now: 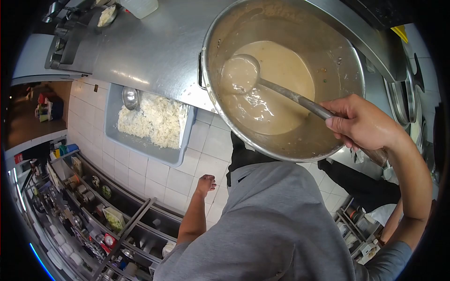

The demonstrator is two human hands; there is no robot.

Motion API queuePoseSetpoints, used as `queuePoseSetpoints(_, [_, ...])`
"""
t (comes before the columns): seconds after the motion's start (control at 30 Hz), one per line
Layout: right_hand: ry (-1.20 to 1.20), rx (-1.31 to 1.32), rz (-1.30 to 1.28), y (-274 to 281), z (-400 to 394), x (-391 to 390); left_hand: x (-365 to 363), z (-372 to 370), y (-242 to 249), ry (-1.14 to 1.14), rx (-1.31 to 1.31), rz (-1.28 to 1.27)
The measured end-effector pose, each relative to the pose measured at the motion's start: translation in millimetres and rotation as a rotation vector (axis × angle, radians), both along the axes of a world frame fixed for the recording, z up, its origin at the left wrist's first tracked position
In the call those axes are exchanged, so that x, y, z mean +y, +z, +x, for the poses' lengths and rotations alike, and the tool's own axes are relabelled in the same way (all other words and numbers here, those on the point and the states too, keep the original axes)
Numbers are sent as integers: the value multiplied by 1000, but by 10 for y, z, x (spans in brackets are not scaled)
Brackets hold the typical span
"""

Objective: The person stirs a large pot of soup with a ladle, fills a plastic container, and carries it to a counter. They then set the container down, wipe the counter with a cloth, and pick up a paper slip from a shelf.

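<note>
Grey shirt (262,220) up close, big pot (338,61) just past it.

The right hand (358,121) grips the ladle (296,97); its full scoop is in the pot. The left hand (206,183) has curled fingers; I can't tell if it's closed. The pot hides some counter (140,47). A tub (140,145) of white bits (157,122) sits lower.

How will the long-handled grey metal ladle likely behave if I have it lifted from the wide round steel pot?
The long-handled grey metal ladle is probably end-heavy, since its round bowl appears to hold beige liquid. It may slop if tilted: that liquid looks glossy and runny. The thick, straight shaft probably won't bend in the right hand.
</note>
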State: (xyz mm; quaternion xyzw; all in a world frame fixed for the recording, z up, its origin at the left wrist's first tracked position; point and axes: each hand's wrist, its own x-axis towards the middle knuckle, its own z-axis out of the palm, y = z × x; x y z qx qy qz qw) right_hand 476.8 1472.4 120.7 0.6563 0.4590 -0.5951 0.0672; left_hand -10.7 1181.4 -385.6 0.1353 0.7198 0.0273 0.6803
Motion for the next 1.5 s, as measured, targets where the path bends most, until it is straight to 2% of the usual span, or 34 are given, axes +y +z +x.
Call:
queuePoseSetpoints(0.13, [-26,18,-14,75,-2,-38,70,33,-16,-7,6,9])
queuePoseSetpoints(0.2, [83,-96,53,168,-46,-65,114,49,-23,-6,2,12])
queuePoseSetpoints(0.33, [79,-155,68,298,-85,-165,174,62,-26,-7,3,23])
queuePoseSetpoints(0.43, [157,-182,220,345,-37,-312,210,13,-46,-42,-24,24])
queuePoseSetpoints(0.5, [337,-256,468,343,46,-452,226,-14,-44,-42,-18,29])
queuePoseSetpoints(0.63, [352,-288,522,479,-27,-594,283,-36,-26,-45,-6,27])
queuePoseSetpoints(0.73, [351,-350,459,548,-55,-702,339,-51,-32,-67,-15,26])
queuePoseSetpoints(0.83, [385,-416,564,556,-88,-826,416,-68,-51,-96,-22,25])
queuePoseSetpoints(1.03, [417,-641,586,553,-107,-1036,568,-65,-43,-94,-4,53])
queuePoseSetpoints(1.33, [-104,-380,697,563,-51,-1724,845,-227,-169,-264,-45,8])
queuePoseSetpoints(1.37, [-121,-386,689,542,-76,-1823,886,-253,-186,-283,-45,2])
queuePoseSetpoints(1.43, [-334,-260,616,461,-131,-2017,992,-294,-192,-288,-23,20])
queuePoseSetpoints(1.5, [-433,-201,561,164,-156,-2232,1107,-362,-188,-362,-21,13])
